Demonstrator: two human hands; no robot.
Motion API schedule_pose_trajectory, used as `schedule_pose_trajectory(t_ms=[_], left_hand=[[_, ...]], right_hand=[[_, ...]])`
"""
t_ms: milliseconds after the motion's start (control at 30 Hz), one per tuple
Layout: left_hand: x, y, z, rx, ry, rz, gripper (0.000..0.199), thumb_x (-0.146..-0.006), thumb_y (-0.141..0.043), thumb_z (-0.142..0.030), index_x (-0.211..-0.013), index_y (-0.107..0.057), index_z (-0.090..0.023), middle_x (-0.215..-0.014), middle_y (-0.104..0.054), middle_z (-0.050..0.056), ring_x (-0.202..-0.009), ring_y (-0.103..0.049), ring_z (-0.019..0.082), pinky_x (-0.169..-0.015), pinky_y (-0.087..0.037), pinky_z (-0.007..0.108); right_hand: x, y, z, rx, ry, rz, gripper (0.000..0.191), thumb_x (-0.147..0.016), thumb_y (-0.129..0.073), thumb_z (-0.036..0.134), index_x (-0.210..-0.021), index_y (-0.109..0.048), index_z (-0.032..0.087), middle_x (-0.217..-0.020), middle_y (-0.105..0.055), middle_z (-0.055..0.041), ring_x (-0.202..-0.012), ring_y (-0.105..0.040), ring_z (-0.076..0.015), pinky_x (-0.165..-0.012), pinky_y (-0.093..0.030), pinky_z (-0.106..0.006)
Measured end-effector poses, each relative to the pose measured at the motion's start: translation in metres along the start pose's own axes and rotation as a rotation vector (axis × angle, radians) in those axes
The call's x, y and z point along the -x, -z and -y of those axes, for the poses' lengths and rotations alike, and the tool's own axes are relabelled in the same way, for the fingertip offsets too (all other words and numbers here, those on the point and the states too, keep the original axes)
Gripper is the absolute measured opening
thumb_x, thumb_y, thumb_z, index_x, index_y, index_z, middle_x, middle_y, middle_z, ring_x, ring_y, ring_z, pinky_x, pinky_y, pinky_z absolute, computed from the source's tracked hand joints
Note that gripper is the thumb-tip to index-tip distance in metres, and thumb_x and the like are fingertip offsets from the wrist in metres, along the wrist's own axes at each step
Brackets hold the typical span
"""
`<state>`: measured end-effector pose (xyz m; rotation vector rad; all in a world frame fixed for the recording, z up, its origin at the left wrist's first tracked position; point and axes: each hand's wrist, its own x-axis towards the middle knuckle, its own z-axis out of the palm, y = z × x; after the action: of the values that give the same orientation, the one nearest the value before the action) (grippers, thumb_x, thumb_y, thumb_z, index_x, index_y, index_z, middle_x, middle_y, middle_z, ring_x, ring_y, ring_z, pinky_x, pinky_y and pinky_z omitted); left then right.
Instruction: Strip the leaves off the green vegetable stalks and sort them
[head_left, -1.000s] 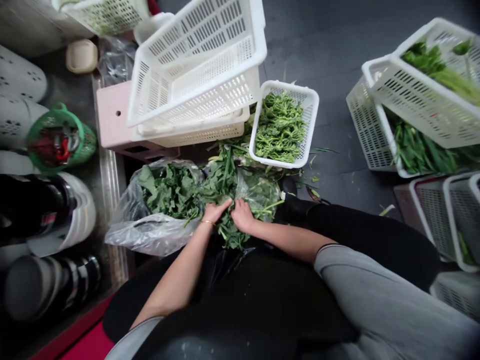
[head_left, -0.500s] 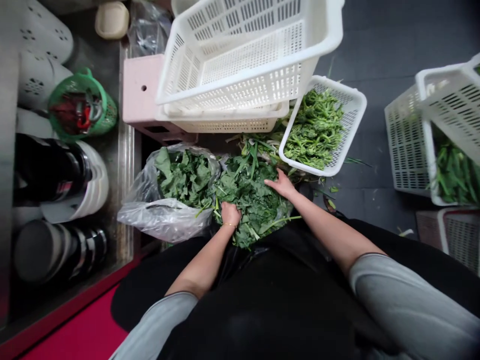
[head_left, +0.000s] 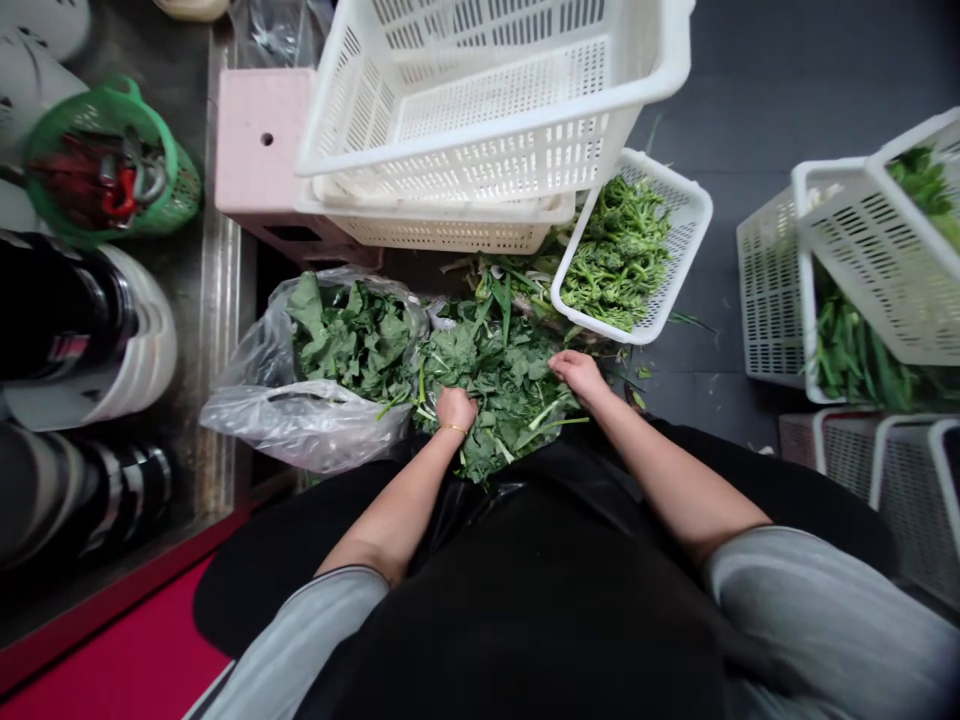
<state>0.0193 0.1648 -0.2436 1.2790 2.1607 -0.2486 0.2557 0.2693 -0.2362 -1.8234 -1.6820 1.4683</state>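
Note:
A heap of dark leafy greens [head_left: 502, 400] lies in front of me, partly on clear plastic. My left hand [head_left: 456, 409], with a thin bracelet at the wrist, is closed in a fist at the heap's left side; the leaves hide part of its grip. At the right edge, the fingers of my right hand [head_left: 581, 377] are pinched together on the leaves. To the left, a clear plastic bag [head_left: 300, 425] lies open with more large leaves [head_left: 352, 335] inside. Beyond my right hand, a small white basket [head_left: 686, 235] holds green stalks with small heads [head_left: 619, 260].
Large white crates [head_left: 487, 150] are stacked ahead beside a pink stool [head_left: 262, 140]. On the left shelf stand a green basket [head_left: 184, 185] of tools and several pots. More crates [head_left: 772, 290] with greens stand at right on dark floor tiles [head_left: 742, 110].
My right hand has gone from spread fingers above the leaves to a closed pinch at the heap's right edge. The left fist stays in place among the leaves. The view has shifted slightly.

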Motion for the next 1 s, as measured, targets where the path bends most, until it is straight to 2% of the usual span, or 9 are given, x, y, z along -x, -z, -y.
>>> schedule_pose_trajectory(t_ms=[167,233,333,400,533,667,800,900,1000], left_hand=[[0.001,0.002,0.003,0.016,0.012,0.008,0.034,-0.079,-0.052,-0.03,-0.103,-0.071,-0.014,-0.099,-0.068,0.018,-0.094,-0.064,0.028,-0.08,-0.05,0.033],[0.001,0.003,0.005,0.016,0.014,0.01,0.036,-0.08,-0.052,-0.03,-0.108,-0.069,-0.015,-0.102,-0.068,0.017,-0.097,-0.063,0.027,-0.082,-0.049,0.033],[0.0,0.005,0.004,0.026,0.014,0.017,0.036,-0.081,-0.052,-0.029,-0.11,-0.069,-0.015,-0.104,-0.068,0.017,-0.099,-0.063,0.026,-0.084,-0.049,0.033],[0.0,0.006,0.001,0.048,0.016,0.023,0.035,-0.08,-0.054,-0.028,-0.109,-0.069,-0.015,-0.105,-0.067,0.017,-0.099,-0.063,0.026,-0.084,-0.049,0.033],[-0.001,0.01,-0.005,0.114,0.052,0.03,0.027,-0.078,-0.057,-0.026,-0.095,-0.073,-0.011,-0.1,-0.068,0.02,-0.095,-0.064,0.028,-0.083,-0.05,0.035],[-0.003,0.015,-0.012,0.2,0.104,0.04,0.026,-0.077,-0.059,-0.025,-0.091,-0.072,-0.008,-0.097,-0.068,0.022,-0.096,-0.064,0.029,-0.082,-0.049,0.035],[-0.003,0.021,-0.024,0.333,0.15,0.061,0.031,-0.081,-0.056,-0.027,-0.105,-0.068,-0.01,-0.101,-0.067,0.021,-0.099,-0.063,0.027,-0.081,-0.047,0.033],[-0.004,0.026,-0.045,0.482,0.183,0.104,0.039,-0.083,-0.057,-0.032,-0.117,-0.061,-0.013,-0.107,-0.067,0.02,-0.101,-0.063,0.026,-0.081,-0.048,0.033],[-0.003,0.031,-0.074,0.653,0.135,0.151,0.045,-0.089,-0.05,-0.041,-0.123,-0.056,-0.012,-0.119,-0.061,0.022,-0.112,-0.058,0.023,-0.087,-0.047,0.03]], right_hand=[[0.037,-0.053,0.033,-0.021,0.119,0.164,0.026,-0.077,-0.059,0.033,-0.098,-0.064,0.018,-0.102,-0.067,-0.0074,-0.095,-0.061,-0.0181,-0.085,-0.048,-0.033],[0.045,-0.057,0.038,0.01,0.133,0.238,0.023,-0.074,-0.065,0.032,-0.095,-0.068,0.023,-0.105,-0.067,-0.0038,-0.099,-0.061,-0.0182,-0.088,-0.048,-0.033],[0.032,-0.028,0.026,0.146,0.027,0.135,0.029,-0.085,-0.053,0.037,-0.107,-0.066,0.024,-0.114,-0.064,-0.0054,-0.107,-0.058,-0.0178,-0.094,-0.044,-0.032],[0.011,0.001,0.009,0.247,-0.103,0.021,0.037,-0.088,-0.044,0.036,-0.113,-0.061,0.014,-0.118,-0.06,-0.015,-0.11,-0.056,-0.0231,-0.096,-0.041,-0.039],[-0.034,0.022,-0.021,0.41,-0.268,0.007,0.032,-0.074,-0.06,0.034,-0.094,-0.064,0.009,-0.097,-0.065,-0.0196,-0.094,-0.061,-0.0299,-0.082,-0.046,-0.039],[-0.036,-0.004,-0.017,0.422,-0.139,0.036,0.022,-0.08,-0.046,0.031,-0.079,-0.061,0.016,-0.085,-0.066,-0.0118,-0.085,-0.06,-0.0233,-0.078,-0.045,-0.032],[0.011,-0.041,0.01,0.28,0.082,-0.021,0.035,-0.087,-0.03,0.041,-0.084,-0.054,0.018,-0.077,-0.062,-0.007,-0.075,-0.057,-0.0191,-0.073,-0.046,-0.031],[0.039,-0.063,0.023,0.222,0.163,0.101,0.039,-0.085,-0.035,0.051,-0.093,-0.053,0.018,-0.072,-0.06,-0.0044,-0.07,-0.058,-0.0204,-0.071,-0.047,-0.035],[0.035,-0.065,0.019,0.227,0.154,0.207,0.047,-0.077,-0.051,0.055,-0.106,-0.053,0.018,-0.087,-0.063,-0.0099,-0.082,-0.062,-0.0264,-0.076,-0.048,-0.042]])
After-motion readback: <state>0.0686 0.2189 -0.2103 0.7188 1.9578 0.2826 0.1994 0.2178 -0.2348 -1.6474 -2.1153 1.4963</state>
